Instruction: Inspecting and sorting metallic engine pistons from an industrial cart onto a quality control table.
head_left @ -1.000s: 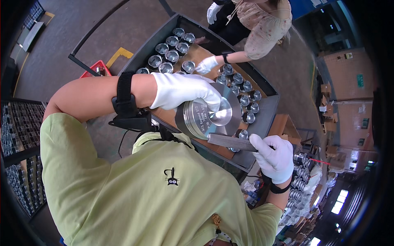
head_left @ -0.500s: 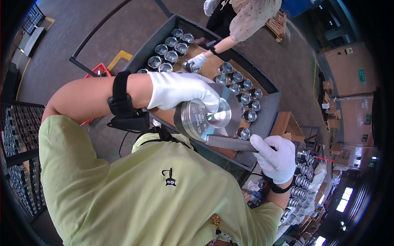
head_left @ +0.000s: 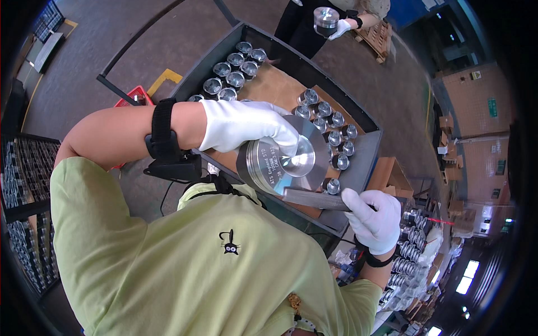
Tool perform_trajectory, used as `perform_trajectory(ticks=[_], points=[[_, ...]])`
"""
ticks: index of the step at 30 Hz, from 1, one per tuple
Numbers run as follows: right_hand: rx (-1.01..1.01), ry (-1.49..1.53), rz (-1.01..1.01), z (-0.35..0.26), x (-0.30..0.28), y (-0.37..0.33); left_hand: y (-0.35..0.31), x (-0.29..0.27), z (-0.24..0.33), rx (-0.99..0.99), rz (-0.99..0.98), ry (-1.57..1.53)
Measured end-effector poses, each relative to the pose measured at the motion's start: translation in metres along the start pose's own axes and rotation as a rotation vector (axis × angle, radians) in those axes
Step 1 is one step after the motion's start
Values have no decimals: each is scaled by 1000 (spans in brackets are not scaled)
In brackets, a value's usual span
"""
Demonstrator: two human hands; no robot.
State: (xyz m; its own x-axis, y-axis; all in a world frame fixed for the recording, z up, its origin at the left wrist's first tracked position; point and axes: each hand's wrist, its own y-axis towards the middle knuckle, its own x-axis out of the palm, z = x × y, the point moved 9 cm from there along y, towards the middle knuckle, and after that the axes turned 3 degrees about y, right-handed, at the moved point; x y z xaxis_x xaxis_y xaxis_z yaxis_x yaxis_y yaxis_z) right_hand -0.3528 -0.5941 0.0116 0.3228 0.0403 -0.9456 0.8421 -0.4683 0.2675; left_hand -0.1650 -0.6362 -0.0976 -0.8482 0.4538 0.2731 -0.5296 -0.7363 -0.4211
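Close in front of me, my left hand [head_left: 252,127], in a white glove, grips a silver piston [head_left: 262,168] by its top edge. Its fingers curl over the crown towards the round bowl in the middle, and printed marks show on the crown. My right hand [head_left: 376,219], also gloved in white, is closed around the end of a flat grey file [head_left: 315,198]. The file's far end lies against or just in front of the piston's lower edge; contact is hard to tell. Part of the piston is hidden behind my left glove.
Beyond my hands stands a grey metal cart [head_left: 367,151] lined with cardboard [head_left: 272,88]. Several pistons [head_left: 235,78] stand at its left, and more pistons [head_left: 322,109] at its right. Across the cart, a co-worker's gloved hand [head_left: 339,29] holds another piston [head_left: 326,20]. An open carton [head_left: 386,178] sits at right.
The co-worker's hand has left the cart and moved up and right, now holding a piston outside it. My hands, the piston and the file stay nearly in place.
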Motion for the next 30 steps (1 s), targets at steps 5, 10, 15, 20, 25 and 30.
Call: perform_trajectory(ticks=[5, 10, 15, 20, 25, 30], points=[[-21, -9, 50, -6, 4, 7, -2, -4, -5, 13, -27, 98], [-6, -19, -1, 0, 7, 5, -3, -10, -10, -59, 52, -90], [-12, -28, 6, -5, 7, 9, -8, -23, -11, -56, 114, -6], [275, -40, 176, 39, -1, -38, -3, -50, -34, 37, 100, -106], [403, 168, 245, 53, 35, -59, -4, -48, -31, -36, 200, -265], [877, 544, 398, 129, 117, -109, -9, -45, -28, 50, 129, -272]])
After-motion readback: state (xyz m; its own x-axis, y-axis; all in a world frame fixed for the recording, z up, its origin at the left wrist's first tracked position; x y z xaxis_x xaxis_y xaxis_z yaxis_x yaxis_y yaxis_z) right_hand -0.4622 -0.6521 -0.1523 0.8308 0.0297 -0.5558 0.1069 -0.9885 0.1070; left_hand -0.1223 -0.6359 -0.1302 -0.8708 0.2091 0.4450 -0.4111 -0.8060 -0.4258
